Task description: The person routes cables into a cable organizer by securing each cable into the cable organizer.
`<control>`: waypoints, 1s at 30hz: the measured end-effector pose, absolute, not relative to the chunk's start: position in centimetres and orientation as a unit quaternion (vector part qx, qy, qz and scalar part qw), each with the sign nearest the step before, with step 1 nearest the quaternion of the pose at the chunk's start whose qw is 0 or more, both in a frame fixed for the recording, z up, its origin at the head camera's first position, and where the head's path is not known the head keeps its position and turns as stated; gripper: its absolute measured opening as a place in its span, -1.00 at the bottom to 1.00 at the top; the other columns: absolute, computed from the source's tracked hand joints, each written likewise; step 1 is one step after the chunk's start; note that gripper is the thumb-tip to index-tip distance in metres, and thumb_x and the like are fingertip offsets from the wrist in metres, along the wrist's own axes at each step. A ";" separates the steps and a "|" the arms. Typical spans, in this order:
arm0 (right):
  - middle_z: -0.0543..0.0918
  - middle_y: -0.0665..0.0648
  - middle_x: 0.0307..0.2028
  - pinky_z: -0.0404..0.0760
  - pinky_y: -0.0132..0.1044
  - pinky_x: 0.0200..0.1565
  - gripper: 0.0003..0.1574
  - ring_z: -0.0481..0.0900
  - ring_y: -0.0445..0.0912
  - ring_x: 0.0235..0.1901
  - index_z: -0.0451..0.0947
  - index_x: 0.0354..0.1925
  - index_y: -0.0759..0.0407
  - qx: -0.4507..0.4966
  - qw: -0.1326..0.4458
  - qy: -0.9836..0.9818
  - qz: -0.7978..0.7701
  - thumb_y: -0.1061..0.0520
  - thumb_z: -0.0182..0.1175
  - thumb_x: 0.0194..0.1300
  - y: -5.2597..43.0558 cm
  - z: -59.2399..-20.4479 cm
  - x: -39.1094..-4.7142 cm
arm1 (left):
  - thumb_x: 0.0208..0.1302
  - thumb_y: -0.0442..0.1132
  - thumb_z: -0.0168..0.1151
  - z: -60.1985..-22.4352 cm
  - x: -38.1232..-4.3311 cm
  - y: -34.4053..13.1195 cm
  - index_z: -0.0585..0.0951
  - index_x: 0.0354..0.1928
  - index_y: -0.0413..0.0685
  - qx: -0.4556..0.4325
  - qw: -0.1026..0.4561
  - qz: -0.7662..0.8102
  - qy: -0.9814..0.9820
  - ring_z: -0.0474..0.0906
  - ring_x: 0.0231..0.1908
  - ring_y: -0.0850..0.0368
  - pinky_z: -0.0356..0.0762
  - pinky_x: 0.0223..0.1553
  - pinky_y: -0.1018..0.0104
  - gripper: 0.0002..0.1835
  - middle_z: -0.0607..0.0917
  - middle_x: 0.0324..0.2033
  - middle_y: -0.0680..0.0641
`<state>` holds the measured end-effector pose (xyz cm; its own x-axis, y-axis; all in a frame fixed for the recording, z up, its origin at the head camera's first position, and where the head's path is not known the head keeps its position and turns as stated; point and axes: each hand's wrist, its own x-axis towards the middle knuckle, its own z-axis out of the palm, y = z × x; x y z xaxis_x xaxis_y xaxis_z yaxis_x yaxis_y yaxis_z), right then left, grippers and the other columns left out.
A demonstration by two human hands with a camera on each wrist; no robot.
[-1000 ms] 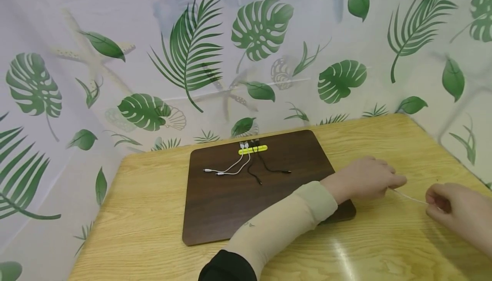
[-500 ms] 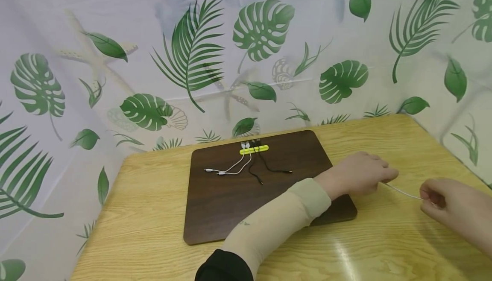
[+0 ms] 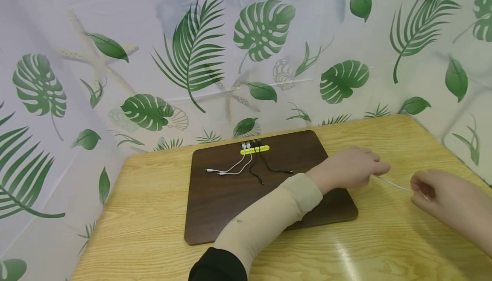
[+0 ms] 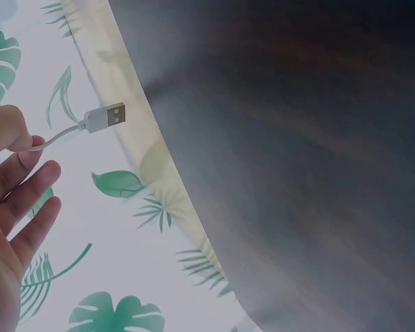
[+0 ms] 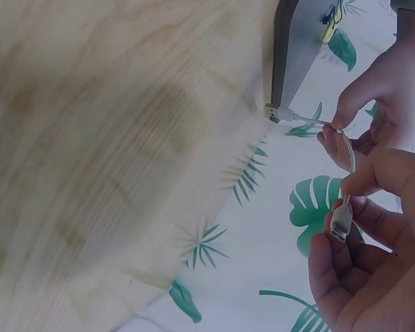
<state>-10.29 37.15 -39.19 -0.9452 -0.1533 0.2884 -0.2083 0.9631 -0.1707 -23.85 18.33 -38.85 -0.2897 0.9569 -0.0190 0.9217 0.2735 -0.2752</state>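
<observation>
A short white USB cable (image 3: 393, 183) stretches between my two hands, above the table to the right of the dark brown board (image 3: 215, 204). My left hand (image 3: 347, 168) pinches it between thumb and index finger, just behind the USB-A plug (image 4: 105, 118), which sticks out past the fingertips. The other left fingers are spread. My right hand (image 3: 447, 193) pinches the cable near its other end, where a smaller white connector (image 5: 341, 223) lies against the fingers. The left forearm reaches across the board and hides its right part.
On the board's far edge sits a yellow-green cable holder (image 3: 265, 148). Two white cables (image 3: 234, 171) and two black cables (image 3: 269, 168) run from it across the board. A leaf-print cloth (image 3: 269, 80) hangs behind the wooden table (image 3: 146, 212).
Both hands have shifted left and slightly away from me, carrying the white USB cable between them. The cables on the board have stayed put.
</observation>
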 end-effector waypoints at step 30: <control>0.38 -0.15 -0.55 0.20 -0.39 -0.47 -0.75 0.22 -0.32 -0.53 0.47 -0.49 -0.07 0.132 0.173 -0.972 0.093 0.24 0.32 0.07 33.5 -39.1 -13.9 | 0.56 -0.34 -0.02 -39.3 -26.8 12.5 0.63 0.17 0.34 -0.583 0.191 0.105 -0.783 0.63 -0.03 0.28 0.52 -0.01 0.41 -0.60 0.69 -0.12 0.23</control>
